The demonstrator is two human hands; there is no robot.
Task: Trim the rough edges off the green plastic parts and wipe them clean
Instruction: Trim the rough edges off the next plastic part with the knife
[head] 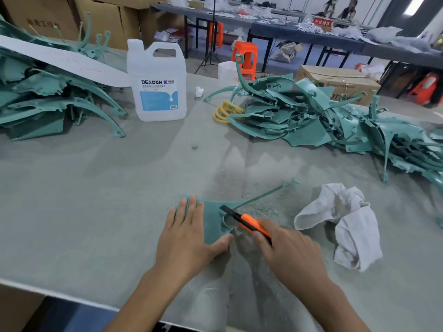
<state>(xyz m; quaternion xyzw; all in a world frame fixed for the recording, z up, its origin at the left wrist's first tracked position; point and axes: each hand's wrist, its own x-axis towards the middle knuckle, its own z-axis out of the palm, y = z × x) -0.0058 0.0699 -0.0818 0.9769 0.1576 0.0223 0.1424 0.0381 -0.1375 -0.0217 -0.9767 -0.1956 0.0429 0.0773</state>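
A flat green plastic part (213, 219) with a long thin arm reaching up to the right lies on the grey table near the front edge. My left hand (189, 236) presses flat on it, fingers straight, thumb at its lower edge. My right hand (285, 252) grips an orange utility knife (249, 222); its black blade lies against the part's upper right edge. A crumpled white cloth (345, 226) lies to the right of my right hand. Green shavings are scattered on the table around the knife.
Piles of green parts lie at the far right (335, 121) and far left (40, 99). A white DEXCON jug (157, 82) stands at the back centre. A yellow coil (225, 111) and a small white wad (199, 91) lie beyond. The table's front edge (72, 299) is close.
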